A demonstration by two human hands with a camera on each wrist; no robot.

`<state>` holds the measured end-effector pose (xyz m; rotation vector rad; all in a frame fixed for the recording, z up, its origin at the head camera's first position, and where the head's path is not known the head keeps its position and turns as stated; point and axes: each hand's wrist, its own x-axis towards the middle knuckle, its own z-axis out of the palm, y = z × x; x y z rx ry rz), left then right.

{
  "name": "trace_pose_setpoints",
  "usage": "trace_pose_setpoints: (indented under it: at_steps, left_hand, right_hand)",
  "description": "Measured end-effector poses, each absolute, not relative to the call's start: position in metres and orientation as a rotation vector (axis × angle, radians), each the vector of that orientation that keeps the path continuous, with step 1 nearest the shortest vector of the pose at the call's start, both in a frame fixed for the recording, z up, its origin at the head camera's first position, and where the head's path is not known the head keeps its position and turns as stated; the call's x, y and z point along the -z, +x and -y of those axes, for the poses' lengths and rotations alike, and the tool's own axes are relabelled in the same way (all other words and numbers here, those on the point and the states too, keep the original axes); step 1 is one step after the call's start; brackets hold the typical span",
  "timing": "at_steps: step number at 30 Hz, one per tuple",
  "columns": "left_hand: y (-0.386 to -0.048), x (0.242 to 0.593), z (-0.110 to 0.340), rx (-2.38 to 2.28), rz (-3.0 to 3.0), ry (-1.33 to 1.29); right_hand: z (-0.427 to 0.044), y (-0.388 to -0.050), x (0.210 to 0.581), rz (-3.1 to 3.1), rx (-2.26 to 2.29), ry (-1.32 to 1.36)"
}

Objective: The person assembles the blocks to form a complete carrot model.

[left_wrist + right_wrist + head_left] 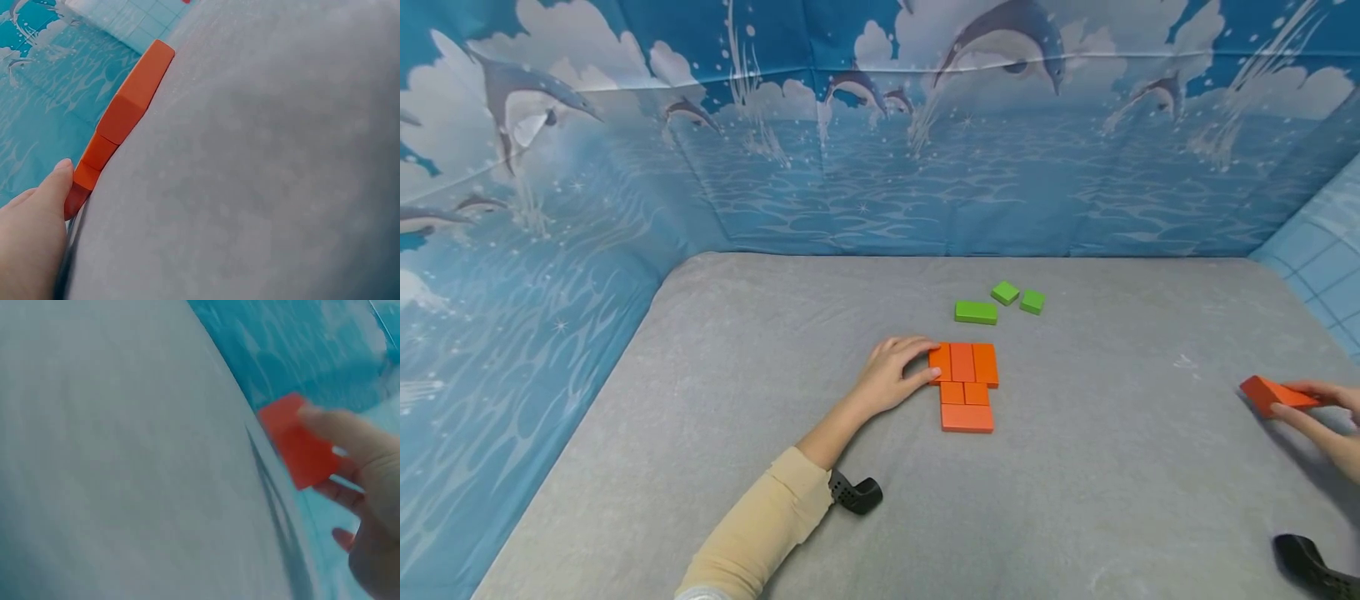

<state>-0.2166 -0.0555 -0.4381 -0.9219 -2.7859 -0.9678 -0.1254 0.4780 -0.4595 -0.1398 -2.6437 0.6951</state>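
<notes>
Flat orange blocks lie joined on the grey surface, a row of three upright ones above two small ones and a wide one. At the left end of that row, my left hand touches the outer orange block with thumb and fingertips. The left wrist view shows the thumb against the near end of the block group. Far to the right, my right hand pinches another orange block between thumb and fingers. In the right wrist view this block appears tilted, with its broad face showing.
Behind the orange group lie a long green block and two small green blocks. Blue dolphin-print cloth hangs along the back and left. Black curved wrist mounts jut out near both wrists.
</notes>
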Motion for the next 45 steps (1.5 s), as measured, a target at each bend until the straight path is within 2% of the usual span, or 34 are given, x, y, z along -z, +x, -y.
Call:
trace_pose_setpoints:
  at_steps: [6,9,14,21,30,45]
  left_hand:
    - [-0.217,0.439,0.055,0.973,2.797,-0.905]
    - [-0.217,0.439,0.055,0.968,2.793,-0.905]
    - [-0.217,0.439,0.055,0.965,2.79,-0.901]
    - [-0.217,0.44,0.055,0.974,2.784,-0.905]
    - [-0.217,0.439,0.055,0.973,2.776,-0.908]
    - [-0.218,0.44,0.055,0.968,2.776,-0.909]
  right_hand:
    - [-0.446,-0.15,0.455,2.668,-0.842,0.091]
    - [-0.4,-0.153,0.434,2.684,-0.913,0.237]
    - [-0.301,-0.14,0.383,2.59,-1.088,0.562]
    - [-0.225,-0.133,0.376,2.508,-1.156,0.849]
    - [-0.181,-0.126,0.394,2.556,-1.172,0.985]
    - [-0.165,-0.12,0.409,2.633,-1.057,0.937]
